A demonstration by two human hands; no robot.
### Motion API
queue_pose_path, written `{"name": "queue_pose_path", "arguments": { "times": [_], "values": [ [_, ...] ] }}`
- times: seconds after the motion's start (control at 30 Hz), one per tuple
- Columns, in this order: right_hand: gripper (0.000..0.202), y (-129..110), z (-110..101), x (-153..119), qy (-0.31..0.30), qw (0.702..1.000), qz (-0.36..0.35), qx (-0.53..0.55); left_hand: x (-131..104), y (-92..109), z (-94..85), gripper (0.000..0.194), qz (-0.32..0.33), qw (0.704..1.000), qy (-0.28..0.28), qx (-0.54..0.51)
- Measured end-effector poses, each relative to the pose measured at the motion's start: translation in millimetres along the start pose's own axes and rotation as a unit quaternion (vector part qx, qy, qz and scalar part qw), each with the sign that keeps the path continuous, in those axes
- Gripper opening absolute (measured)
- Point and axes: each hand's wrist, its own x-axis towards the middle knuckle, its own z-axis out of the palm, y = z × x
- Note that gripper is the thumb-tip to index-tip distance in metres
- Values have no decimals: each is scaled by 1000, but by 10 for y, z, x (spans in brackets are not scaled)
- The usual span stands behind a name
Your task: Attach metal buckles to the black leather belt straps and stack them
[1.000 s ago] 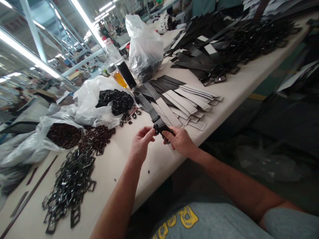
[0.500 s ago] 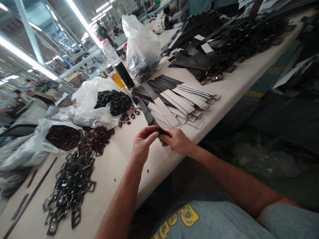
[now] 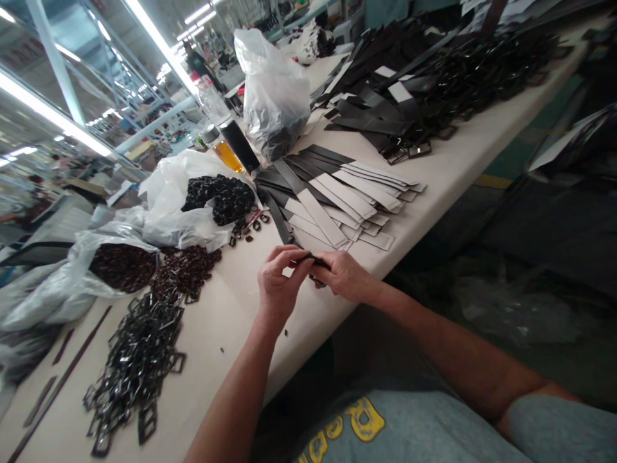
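Note:
A black belt strap [image 3: 278, 218] runs from the fan of strap pieces down to my hands. My left hand [image 3: 279, 280] is closed in a pinch on the strap near its end, thumb and fingertips on the dark band. Against it, my right hand [image 3: 348, 276] grips the same end, which looks folded over. Part of a dark metal buckle [image 3: 317, 281] shows under the right fingers; the rest is hidden. Just beyond the hands lie several flat strap pieces [image 3: 332, 193], black at one end and pale at the other.
Dark rectangular buckles [image 3: 137, 360] lie heaped at left, beside small brown loops [image 3: 186, 270] and a plastic bag of black loops [image 3: 219, 199]. Bottles [image 3: 238, 145] and a tied white bag [image 3: 274, 90] stand behind. Buckled straps [image 3: 482, 77] cover the far right; the table edge [image 3: 385, 263] slants past my forearms.
My left hand has shifted slightly right toward the right hand, its fingers moving over the strap end. The black band between the hands has tilted flatter. My right hand stays nearly still.

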Motion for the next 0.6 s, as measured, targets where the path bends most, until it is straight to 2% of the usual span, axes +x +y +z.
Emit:
{"name": "queue_pose_path", "arguments": {
  "times": [0.1,0.2,0.27,0.43,0.53,0.6],
  "values": [
    [26,17,-2,-8,3,1000,5,-20,-14,-6,27,9,41,998,8,50],
    [26,30,-10,-12,2,1000,14,-25,-2,33,-5,12,85,991,-38,96],
    [30,36,-13,-11,-1,1000,13,-27,12,62,-36,11,75,991,-65,84],
    [34,67,-13,3,-2,1000,15,-19,34,-32,-45,8,-64,994,-62,-65],
    [35,91,-15,11,-7,1000,22,-12,20,-153,-22,16,-169,971,-58,-158],
    [34,100,-15,10,-10,1000,19,-10,3,-194,-18,24,-213,950,-69,-216]
  ]
}}
